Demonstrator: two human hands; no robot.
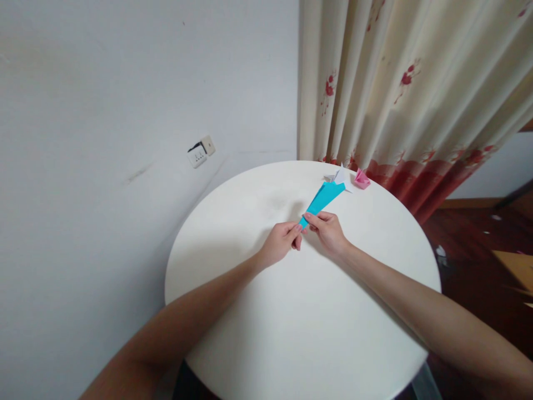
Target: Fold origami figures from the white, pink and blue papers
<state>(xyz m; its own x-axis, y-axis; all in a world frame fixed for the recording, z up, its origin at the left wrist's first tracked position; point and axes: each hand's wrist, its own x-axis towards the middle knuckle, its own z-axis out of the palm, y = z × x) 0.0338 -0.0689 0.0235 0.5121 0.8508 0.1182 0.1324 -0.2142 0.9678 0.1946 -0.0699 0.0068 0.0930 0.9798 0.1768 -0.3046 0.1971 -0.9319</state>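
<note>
Between my two hands is a folded sheet of blue paper (325,196), narrow at the near end and wider toward the far right. My left hand (280,242) pinches its narrow tip between thumb and fingers. Slightly farther up the paper, my right hand (328,230) grips its edge, thumb on top. The two hands are close together over the middle of the table. Fingers cover part of the narrow end.
A round white table (291,322) stands against the wall. Near its far edge lie a folded white paper piece (342,176) and a folded pink paper piece (362,179). A patterned curtain (375,83) hangs behind; a wall socket (197,156) is at the left.
</note>
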